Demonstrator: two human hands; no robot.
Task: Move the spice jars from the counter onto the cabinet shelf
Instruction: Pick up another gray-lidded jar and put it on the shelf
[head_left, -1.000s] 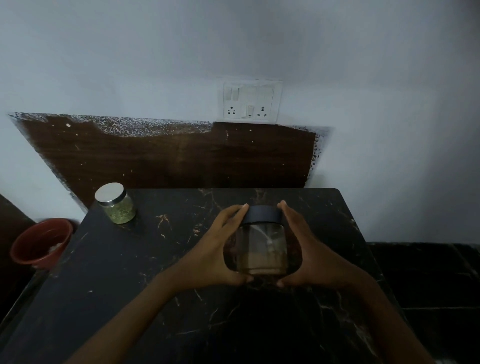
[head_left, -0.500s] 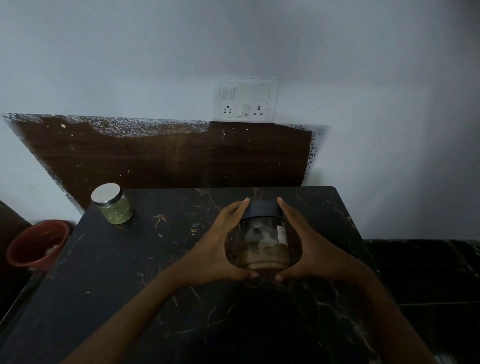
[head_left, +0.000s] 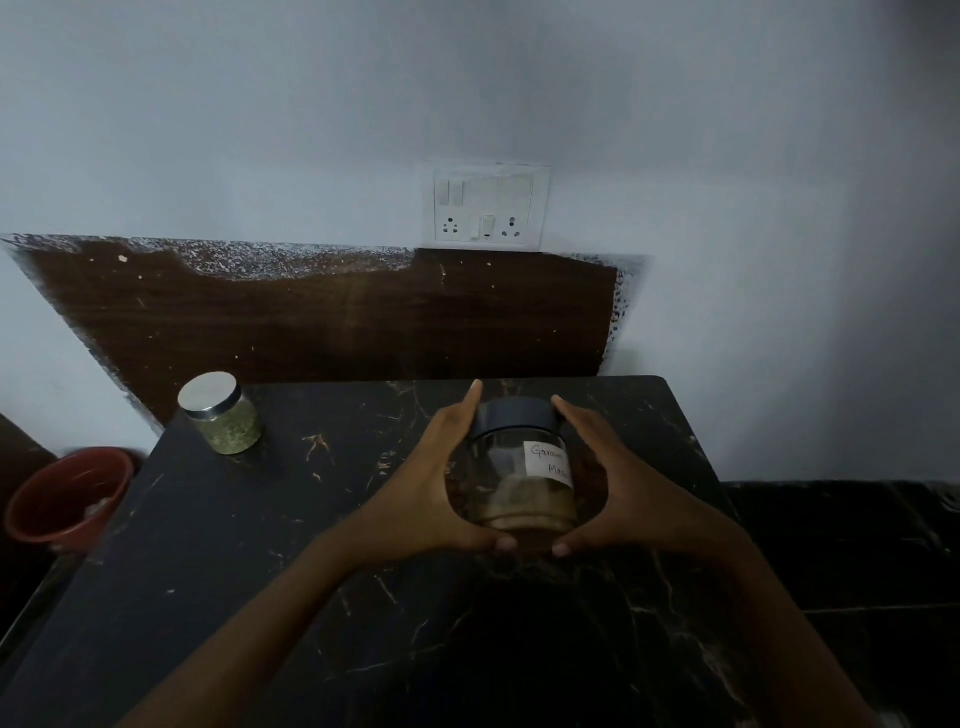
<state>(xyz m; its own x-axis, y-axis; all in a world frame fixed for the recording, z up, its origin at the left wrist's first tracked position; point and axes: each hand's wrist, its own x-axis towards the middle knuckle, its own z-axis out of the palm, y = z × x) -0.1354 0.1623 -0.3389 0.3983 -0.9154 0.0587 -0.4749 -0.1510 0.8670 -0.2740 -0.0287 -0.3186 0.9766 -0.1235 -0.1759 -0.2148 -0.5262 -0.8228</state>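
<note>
A clear glass jar (head_left: 519, 467) with a black lid, brown powder at its bottom and a white handwritten label stands over the black marble counter (head_left: 260, 545). My left hand (head_left: 431, 483) grips its left side and my right hand (head_left: 618, 483) grips its right side, thumbs under the base. A smaller jar (head_left: 221, 415) with a silver lid and green herbs stands at the counter's far left corner. No cabinet shelf is in view.
A white switch and socket plate (head_left: 485, 208) sits on the wall above a dark wooden back panel (head_left: 337, 322). A red bucket (head_left: 67, 499) stands on the floor left of the counter. Dark floor tiles (head_left: 857, 545) lie to the right.
The jar has turned between my hands, so its white label now faces me at the right. Both hands keep their hold in nearly the same spot.
</note>
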